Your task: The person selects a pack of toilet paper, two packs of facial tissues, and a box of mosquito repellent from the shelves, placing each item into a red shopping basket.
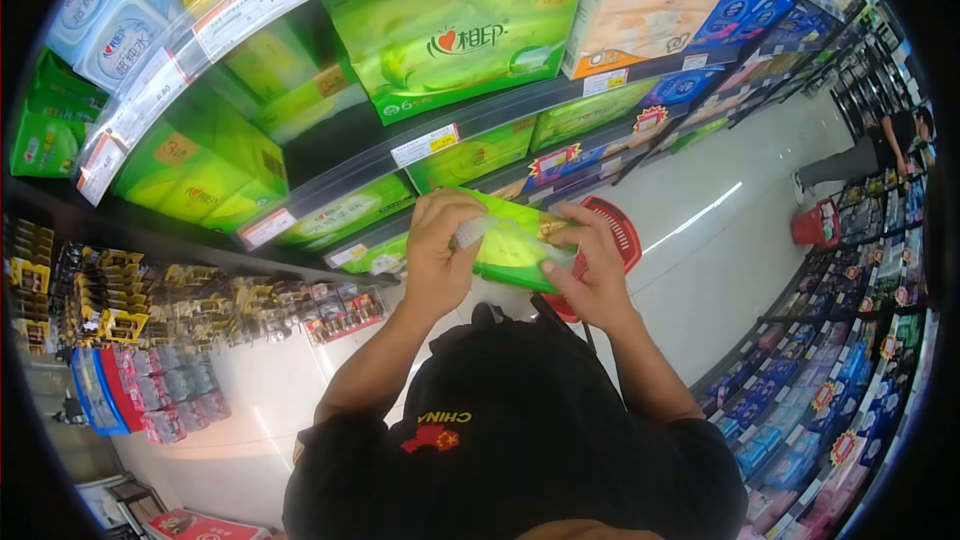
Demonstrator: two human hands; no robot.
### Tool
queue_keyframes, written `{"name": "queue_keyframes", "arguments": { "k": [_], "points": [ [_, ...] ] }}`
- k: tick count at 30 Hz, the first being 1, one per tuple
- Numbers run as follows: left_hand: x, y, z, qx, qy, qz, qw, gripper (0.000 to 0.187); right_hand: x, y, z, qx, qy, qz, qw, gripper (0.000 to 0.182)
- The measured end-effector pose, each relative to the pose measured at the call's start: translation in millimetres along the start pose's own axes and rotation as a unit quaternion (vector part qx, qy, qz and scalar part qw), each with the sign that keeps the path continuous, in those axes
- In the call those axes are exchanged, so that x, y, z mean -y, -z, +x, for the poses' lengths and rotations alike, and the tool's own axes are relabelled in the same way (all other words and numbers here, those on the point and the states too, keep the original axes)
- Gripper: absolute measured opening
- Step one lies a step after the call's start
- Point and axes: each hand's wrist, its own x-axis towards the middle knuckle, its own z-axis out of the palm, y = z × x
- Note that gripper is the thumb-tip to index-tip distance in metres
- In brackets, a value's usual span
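Between my two hands, in front of my chest, is a green plastic-wrapped tissue pack (512,248). My left hand (440,245) is closed on its left end, with the thumb over a pale, whitish part of the wrapper. At the other end my right hand (590,265) grips the pack, thumb below and fingers above. Just beyond the pack stands the shelf, where a large green tissue multipack (460,30) sits upright. A red shopping basket (612,230) shows partly behind the pack and my right hand.
Orange tissue packs (640,5) and blue packs (740,5) line the shelf, with price tags (425,145) along its edge. Across the tiled aisle (710,230), another person (880,150) stands near a second red basket (816,224). Bottled packs (175,390) stand at left.
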Motion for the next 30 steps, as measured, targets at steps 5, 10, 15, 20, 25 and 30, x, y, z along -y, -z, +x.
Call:
{"name": "queue_keyframes", "arguments": {
  "k": [5,10,15,20,25,30],
  "points": [
    [3,-3,0,0.013,-0.003,-0.008,1.0,0.022,1,1,3,0.003,-0.001,0.028,1.0,0.031],
    [5,-4,2,0.024,-0.014,-0.001,1.0,0.021,-2,2,5,0.017,-0.013,0.051,0.998,0.026],
    [8,-6,5,0.036,-0.025,0.003,0.999,0.022,-4,2,9,0.03,-0.023,0.046,0.998,0.026],
    [10,-10,6,0.05,-0.024,0.0,0.998,0.024,-3,-1,13,0.047,-0.038,0.008,0.998,0.021],
    [11,-13,8,0.078,-0.031,0.015,0.996,0.023,4,7,22,0.099,-0.036,-0.049,0.993,0.02],
    [12,-18,8,0.092,-0.052,0.003,0.994,0.021,-2,8,23,0.084,0.007,-0.066,0.994,0.02]
  ]
}}
